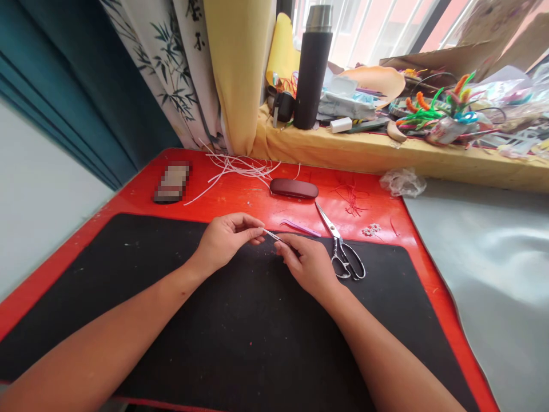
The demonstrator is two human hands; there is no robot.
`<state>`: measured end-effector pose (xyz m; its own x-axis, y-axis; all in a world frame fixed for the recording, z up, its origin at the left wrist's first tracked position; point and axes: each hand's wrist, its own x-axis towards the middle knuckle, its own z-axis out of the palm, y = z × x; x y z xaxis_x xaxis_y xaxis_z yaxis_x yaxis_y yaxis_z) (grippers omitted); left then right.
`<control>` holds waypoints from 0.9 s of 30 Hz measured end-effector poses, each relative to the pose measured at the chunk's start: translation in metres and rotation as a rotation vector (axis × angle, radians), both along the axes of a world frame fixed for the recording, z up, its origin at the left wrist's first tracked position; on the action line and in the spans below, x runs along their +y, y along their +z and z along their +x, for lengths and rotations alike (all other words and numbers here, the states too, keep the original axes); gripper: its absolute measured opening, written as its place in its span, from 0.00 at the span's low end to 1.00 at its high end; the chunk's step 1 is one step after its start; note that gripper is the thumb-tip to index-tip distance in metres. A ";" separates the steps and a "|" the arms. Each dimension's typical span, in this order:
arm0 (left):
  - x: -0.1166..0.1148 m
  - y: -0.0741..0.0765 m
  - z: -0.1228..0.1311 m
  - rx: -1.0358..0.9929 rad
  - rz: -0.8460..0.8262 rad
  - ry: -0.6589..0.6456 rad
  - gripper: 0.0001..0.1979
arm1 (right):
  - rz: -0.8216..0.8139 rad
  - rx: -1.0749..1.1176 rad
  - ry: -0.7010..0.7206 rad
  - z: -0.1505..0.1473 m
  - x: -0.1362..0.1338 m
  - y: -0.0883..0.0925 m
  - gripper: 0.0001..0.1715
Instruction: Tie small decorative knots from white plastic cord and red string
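My L hand [234,237], ctr of frame, has thumb & index pinched together on one end of a thin pale strip [270,233]. My R hand [306,260], just right of ctr, is clamped w/ thumb & fingers on a slim dark tool [294,250]; can't tell what kind, since my fingers cover most of it. The strip spans the small gap btwn my hands, slanting down to the R; can't tell exactly where strip ends & tool begins. Both hands are over the far edge of the black mat [214,337], which fills lower ctr of frame on the red table [244,203].

Nearest my R hand: scissors [336,233], blades pointing to upper L, handles on the mat, plus a purple tool [302,228] lying just beyond my fingers. Brown case [294,188] sits above that, upper ctr. White cords [240,166] lie in a loose tangle to its L; a pixelated item [172,182] is farther L. R of the case: red threads [352,200], w/ a small white cluster [371,230] below them & crumpled clear plastic [403,183] farther R. Black flask [314,74] stands upright, top ctr, on the yellow-draped sill [343,147]. Grey sheet [493,257] covers the R side.
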<state>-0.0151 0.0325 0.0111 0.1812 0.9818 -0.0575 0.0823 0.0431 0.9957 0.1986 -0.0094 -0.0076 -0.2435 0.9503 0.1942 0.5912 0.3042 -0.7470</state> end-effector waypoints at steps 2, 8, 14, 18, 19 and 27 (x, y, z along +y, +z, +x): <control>-0.002 0.002 0.001 0.013 0.018 -0.001 0.13 | -0.007 0.008 0.004 0.000 0.000 0.000 0.12; -0.003 0.002 0.001 0.011 0.006 -0.004 0.13 | -0.008 0.024 0.000 0.000 0.001 -0.002 0.12; 0.002 -0.002 0.000 -0.073 -0.071 -0.006 0.16 | 0.002 0.010 0.001 0.001 0.001 -0.002 0.14; 0.004 -0.004 0.001 -0.147 -0.121 0.002 0.18 | -0.001 0.005 0.001 0.001 0.001 -0.002 0.15; 0.004 -0.004 0.001 -0.158 -0.127 0.004 0.19 | -0.004 0.005 0.002 0.001 0.001 -0.002 0.15; 0.005 -0.003 0.000 -0.133 -0.111 0.016 0.18 | -0.007 0.017 0.006 0.001 0.001 0.000 0.16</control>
